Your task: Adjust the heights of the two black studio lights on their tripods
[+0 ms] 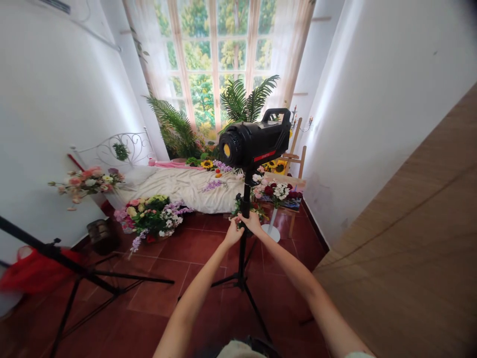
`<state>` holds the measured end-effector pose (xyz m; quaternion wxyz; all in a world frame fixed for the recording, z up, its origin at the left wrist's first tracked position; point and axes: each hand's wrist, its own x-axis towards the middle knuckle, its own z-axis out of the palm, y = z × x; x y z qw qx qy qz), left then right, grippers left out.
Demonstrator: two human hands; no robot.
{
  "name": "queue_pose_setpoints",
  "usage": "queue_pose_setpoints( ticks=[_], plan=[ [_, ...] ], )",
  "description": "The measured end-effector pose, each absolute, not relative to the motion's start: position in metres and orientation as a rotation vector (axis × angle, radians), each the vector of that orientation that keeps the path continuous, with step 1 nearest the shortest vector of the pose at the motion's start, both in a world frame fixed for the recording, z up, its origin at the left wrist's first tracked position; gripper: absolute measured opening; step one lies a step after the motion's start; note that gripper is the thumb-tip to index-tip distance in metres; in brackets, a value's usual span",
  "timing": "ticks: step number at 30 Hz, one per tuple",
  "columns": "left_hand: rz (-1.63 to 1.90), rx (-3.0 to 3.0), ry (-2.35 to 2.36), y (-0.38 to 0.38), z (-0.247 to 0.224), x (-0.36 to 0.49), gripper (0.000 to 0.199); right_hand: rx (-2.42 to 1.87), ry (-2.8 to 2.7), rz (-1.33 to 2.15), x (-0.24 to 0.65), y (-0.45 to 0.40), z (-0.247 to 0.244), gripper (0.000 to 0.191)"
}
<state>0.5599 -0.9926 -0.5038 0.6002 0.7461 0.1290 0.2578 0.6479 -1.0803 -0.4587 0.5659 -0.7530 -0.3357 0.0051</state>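
A black studio light point(257, 141) with a yellow round emitter and a top handle sits on a black light stand point(242, 253) in front of me. The lamp faces left. My right hand point(252, 223) is wrapped round the stand's upright pole below the lamp. Just left of it, my left hand point(233, 232) is closed against the same pole, its fingertips partly hidden at the collar. Both arms reach forward. The stand is upright, its legs spread on the red tiled floor point(190, 248).
A bed point(179, 186) with cream bedding and flowers stands ahead, before a tall window point(208, 59). Bouquets point(152, 216) line its front. Another tripod stand point(89, 273) spreads its legs at left, near a red bag point(40, 271). A wooden easel point(300, 159) stands right, beside a tan panel point(406, 248).
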Motion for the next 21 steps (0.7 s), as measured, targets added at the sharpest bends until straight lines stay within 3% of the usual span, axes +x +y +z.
queue_pose_setpoints(
  ticks=[5,9,15,21],
  plan=[
    [0.464,1.788,0.264,-1.0,-0.493,0.564,0.038,-1.705,-0.835,0.018,0.655,-1.076,-0.412,0.037],
    [0.583,1.815,0.241,-1.01,-0.483,0.574,0.025,-1.717,-0.882,-0.117,0.664,-1.072,-0.344,0.049],
    [0.726,1.81,0.295,-1.015,-0.484,0.591,0.027,-1.657,-0.953,-0.218,0.673,-1.064,-0.246,0.06],
    [0.782,1.776,0.273,-1.015,-0.494,0.596,0.031,-1.54,-0.87,-0.203,0.67,-1.059,-0.217,0.064]
  ],
)
